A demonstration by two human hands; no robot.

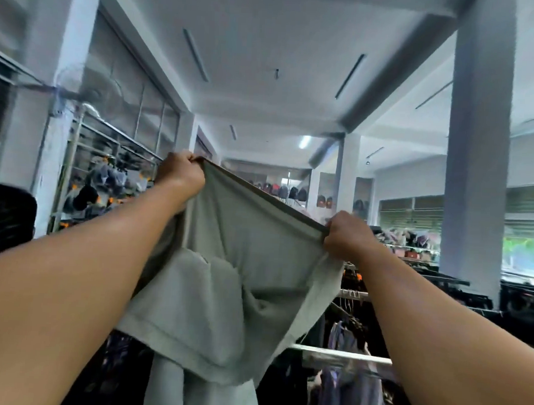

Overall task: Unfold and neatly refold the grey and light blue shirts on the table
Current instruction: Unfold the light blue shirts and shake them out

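Note:
I hold the grey shirt (pixel 233 281) up in the air in front of me, stretched between both raised hands. My left hand (pixel 182 174) grips one end of its top edge, higher and to the left. Lower and to the right, my right hand (pixel 349 237) grips the other end. The cloth hangs down between my forearms, with a sleeve folded over its front. Its lower part runs out of the bottom of the view. The light blue shirt and the table are not in view.
Clothes racks (pixel 341 355) with dark garments on hangers stand below and to the right. Shelves (pixel 106 175) with bags and caps line the left wall. A white pillar (pixel 477 170) rises at the right. A person's dark hair (pixel 5 213) shows at the left edge.

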